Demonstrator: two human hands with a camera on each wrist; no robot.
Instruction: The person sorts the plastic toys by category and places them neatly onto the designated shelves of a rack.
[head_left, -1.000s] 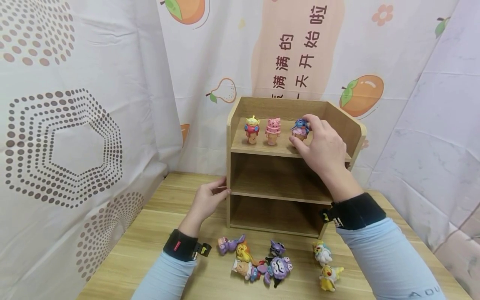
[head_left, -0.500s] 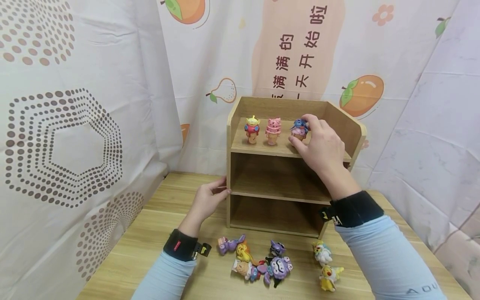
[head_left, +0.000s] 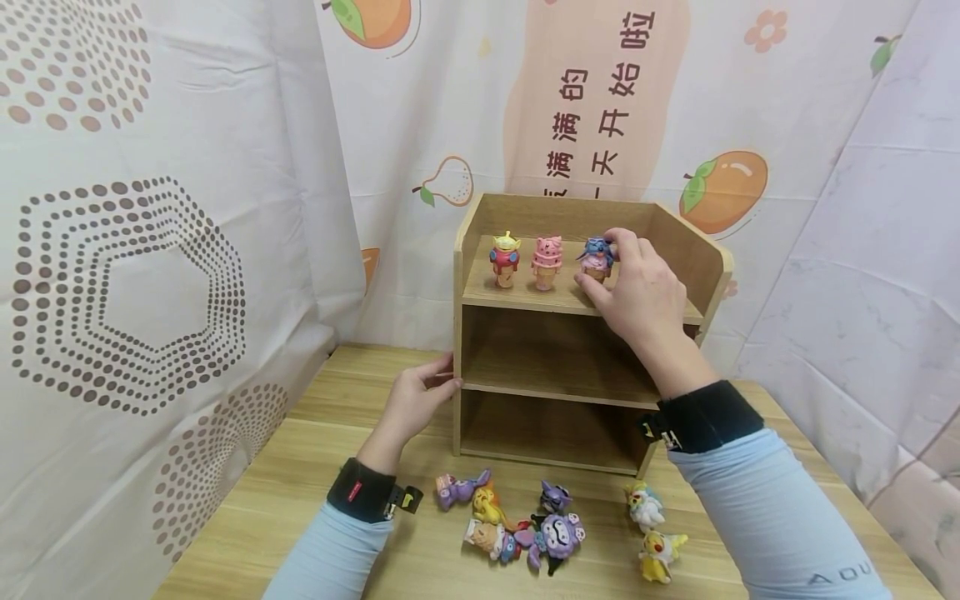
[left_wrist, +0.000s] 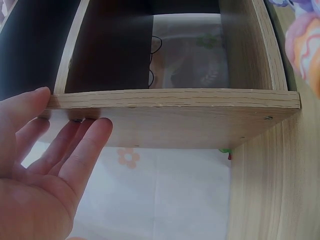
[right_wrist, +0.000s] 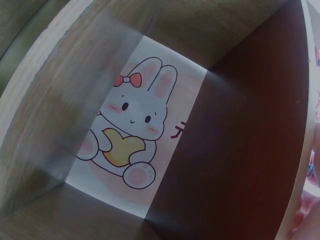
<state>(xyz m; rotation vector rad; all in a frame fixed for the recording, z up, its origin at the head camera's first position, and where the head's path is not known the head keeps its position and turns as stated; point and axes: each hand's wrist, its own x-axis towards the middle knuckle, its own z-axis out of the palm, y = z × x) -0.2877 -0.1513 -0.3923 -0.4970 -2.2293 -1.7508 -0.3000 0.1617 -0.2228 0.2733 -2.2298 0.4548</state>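
Note:
On the top deck of a small wooden shelf [head_left: 558, 307], my right hand [head_left: 641, 287] pinches a blue-and-pink ice-cream-cone figurine [head_left: 596, 260] between thumb and fingers. The figurine is upright, its right side partly covered by the fingers. To its left stand a pink cat cone figurine [head_left: 547, 262] and a red cone figurine with a yellow-green head [head_left: 505, 260]. My left hand [head_left: 412, 400] touches the shelf's left side panel; in the left wrist view its thumb [left_wrist: 37, 97] lies at the front edge and its nearly straight fingers against the outer face.
Several figurines lie on the wooden table [head_left: 300, 467] before the shelf, among them a purple-and-white one [head_left: 558, 535] and a yellow one [head_left: 487, 504]. Two more, a white-and-teal one [head_left: 643, 506] and a yellow-and-white one [head_left: 658, 556], lie to the right. A printed curtain [head_left: 420, 100] hangs behind.
My right hand has shifted slightly left along the top deck with the blue-and-pink figurine, closer to the pink cat one. My left hand has stayed at the side panel.

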